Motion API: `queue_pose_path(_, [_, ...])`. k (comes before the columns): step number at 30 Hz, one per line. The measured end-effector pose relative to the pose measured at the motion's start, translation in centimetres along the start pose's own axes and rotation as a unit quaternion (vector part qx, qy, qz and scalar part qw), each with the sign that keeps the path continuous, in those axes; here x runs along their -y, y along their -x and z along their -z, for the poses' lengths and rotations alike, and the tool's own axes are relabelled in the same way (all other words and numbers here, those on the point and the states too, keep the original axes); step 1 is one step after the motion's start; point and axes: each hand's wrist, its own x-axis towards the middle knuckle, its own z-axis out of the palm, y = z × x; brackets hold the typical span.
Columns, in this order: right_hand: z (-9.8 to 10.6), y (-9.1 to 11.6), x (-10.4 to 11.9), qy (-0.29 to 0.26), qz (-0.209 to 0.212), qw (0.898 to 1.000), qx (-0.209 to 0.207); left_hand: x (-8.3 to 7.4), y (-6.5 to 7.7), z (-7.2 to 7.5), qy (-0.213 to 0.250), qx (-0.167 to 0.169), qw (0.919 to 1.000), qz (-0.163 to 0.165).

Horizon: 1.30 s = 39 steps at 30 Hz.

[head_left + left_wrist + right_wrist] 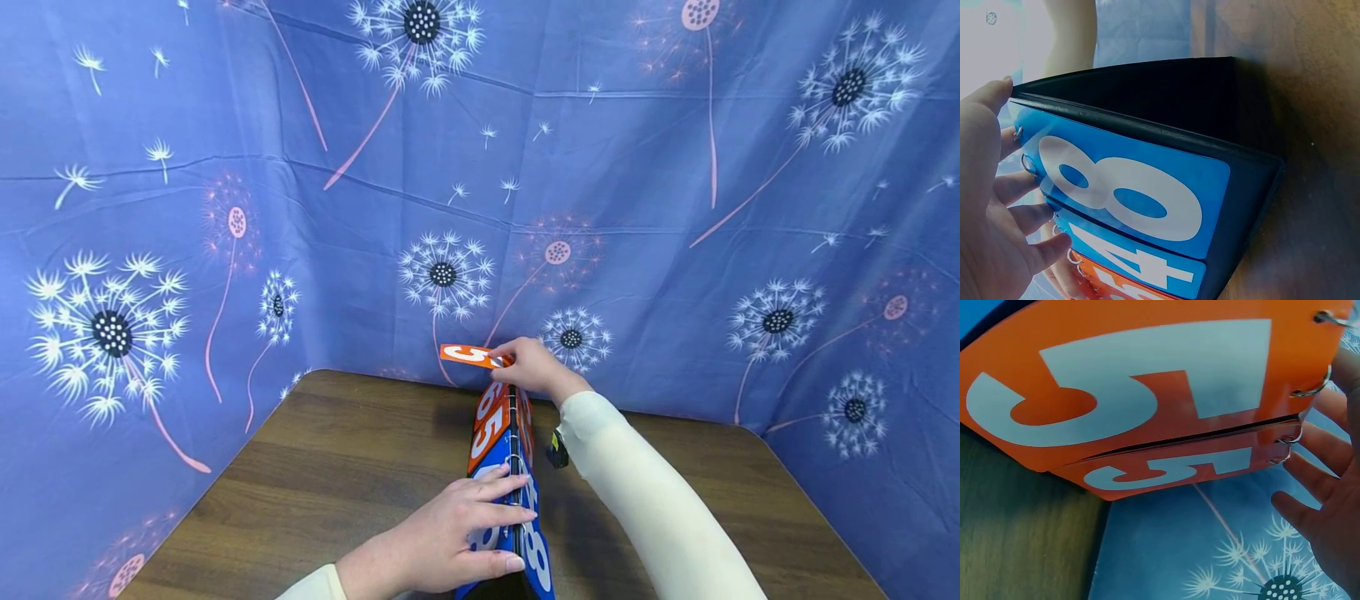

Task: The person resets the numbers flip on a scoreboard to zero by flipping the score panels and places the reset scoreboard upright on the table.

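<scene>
A tent-shaped flip scoreboard (489, 429) with ringed number cards stands on the table, its ridge pointing away from me. Its cards are blue at the near end and orange at the far end. My left hand (457, 525) rests across the near part of the ridge, fingers laid over the rings. In the left wrist view, a blue card with an 8 (1216, 187) hangs below those fingers. Above the far end, my right hand (531, 367) pinches a raised orange number card (465, 355) showing a 5. Orange cards with 5s (1210, 362) fill the right wrist view.
The brown wooden table (360, 450) extends to both sides of the scoreboard. A blue dandelion-print cloth (337, 233) hangs behind it and at the sides. Below my right wrist is a small black object with a yellow mark (557, 451).
</scene>
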Motion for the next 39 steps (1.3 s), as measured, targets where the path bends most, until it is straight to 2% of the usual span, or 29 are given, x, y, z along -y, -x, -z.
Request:
queue_pose_path(5, [-0.3, 0.0, 0.0, 0.038, 0.023, 0.999, 0.006, 0.0, -0.1, 0.0, -0.004, -0.001, 1.0, -0.003])
queue_pose_path(14, [-0.8, 0.4, 0.8, 0.118, 0.061, 0.991, 0.021, 0.0, 0.0, -0.1, -0.006, -0.011, 0.9999, -0.007])
queue_pose_path(20, [-0.5, 0.4, 1.0, 0.126, 0.038, 0.991, 0.038, 0.0, -0.1, 0.1, 0.007, -0.002, 1.0, 0.004])
queue_pose_path(25, [-0.4, 0.2, 1.0, 0.139, 0.022, 0.988, 0.065, 0.0, -0.1, 0.1, -0.003, -0.008, 0.9999, -0.005])
queue_pose_path(30, [-0.5, 0.2, 1.1, 0.168, 0.02, 0.983, 0.072, -0.1, -0.1, 0.1, -0.013, -0.017, 0.9997, -0.01])
queue_pose_path(35, [-0.6, 0.3, 1.0, 0.146, 0.021, 0.986, 0.082, -0.1, 0.0, 0.1, 0.01, 0.002, 0.9999, 0.004])
queue_pose_path(39, [-0.5, 0.5, 0.5, 0.062, 0.019, 0.995, 0.082, 0.0, 0.0, 0.0, 0.004, 0.004, 1.0, 0.001])
